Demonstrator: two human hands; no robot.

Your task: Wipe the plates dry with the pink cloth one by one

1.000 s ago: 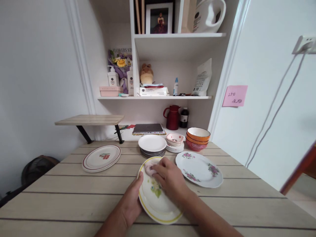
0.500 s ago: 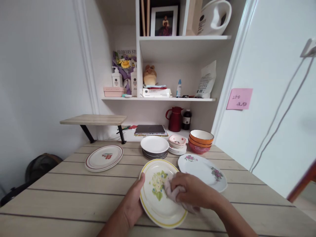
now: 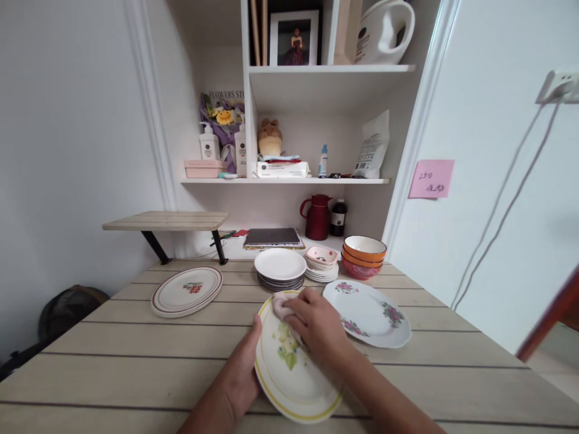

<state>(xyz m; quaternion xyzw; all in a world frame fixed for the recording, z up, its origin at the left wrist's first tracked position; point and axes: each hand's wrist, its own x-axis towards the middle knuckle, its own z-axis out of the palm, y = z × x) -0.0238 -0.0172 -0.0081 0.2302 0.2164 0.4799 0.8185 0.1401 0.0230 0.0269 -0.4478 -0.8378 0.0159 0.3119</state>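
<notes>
Gripping the yellow-rimmed plate's (image 3: 301, 389) left edge (left hand (image 3: 243, 375)), we clutch a cloth (image 3: 281, 304) at its far rim in our right hand (image 3: 320, 328).

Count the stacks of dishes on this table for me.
4 stacks: red-rimmed plates at left, white-topped plates at centre back, small saucers under a pink dish right of those, bowls at back right. The held yellow-rimmed plate may hide things beneath.

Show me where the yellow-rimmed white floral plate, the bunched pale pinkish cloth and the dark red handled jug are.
Yellow-rimmed white floral plate (image 3: 290, 361): head view, on its printed green leaf.
Bunched pale pinkish cloth (image 3: 279, 305): head view, on its exposed fold.
Dark red handled jug (image 3: 318, 218): head view, middle of body.
</notes>
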